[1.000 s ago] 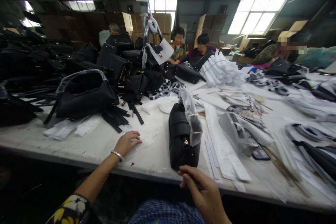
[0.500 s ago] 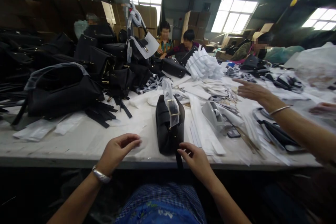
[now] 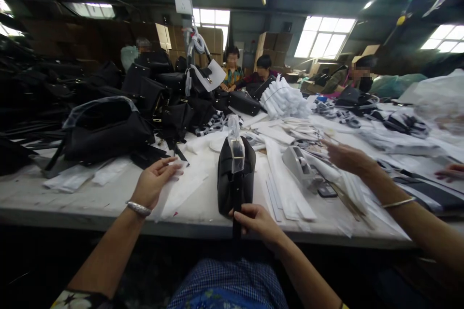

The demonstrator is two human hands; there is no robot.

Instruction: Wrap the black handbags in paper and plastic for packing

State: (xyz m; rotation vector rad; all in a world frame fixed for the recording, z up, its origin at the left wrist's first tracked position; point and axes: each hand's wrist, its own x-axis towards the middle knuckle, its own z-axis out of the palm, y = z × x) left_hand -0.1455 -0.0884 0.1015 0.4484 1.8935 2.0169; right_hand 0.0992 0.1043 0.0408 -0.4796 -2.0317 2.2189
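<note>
A black handbag (image 3: 224, 178) stands end-on near the table's front edge, directly before me. Clear film wraps its handle (image 3: 235, 128), and a gold buckle (image 3: 238, 157) shows through. Down from the buckle runs a black strap (image 3: 237, 193), its end reaching past the table edge. My right hand (image 3: 255, 222) pinches this strap between thumb and fingers, low against the bag. To the left of the bag, my left hand (image 3: 155, 182) is closed on a thin translucent sheet (image 3: 162, 205) that hangs below its fingers; its exact kind is unclear.
Another black handbag (image 3: 108, 136) sits on the left before a heap of black bags. White strips (image 3: 286, 188), a grey tape dispenser (image 3: 299, 161) and a small dark object (image 3: 326, 190) lie right. A co-worker's hand (image 3: 348, 157) reaches in from the right; people work behind.
My right hand has brought the strap in front of the bag, down from the buckle. My left hand has moved left, away from the bag, with the translucent sheet. The view has tilted up.
</note>
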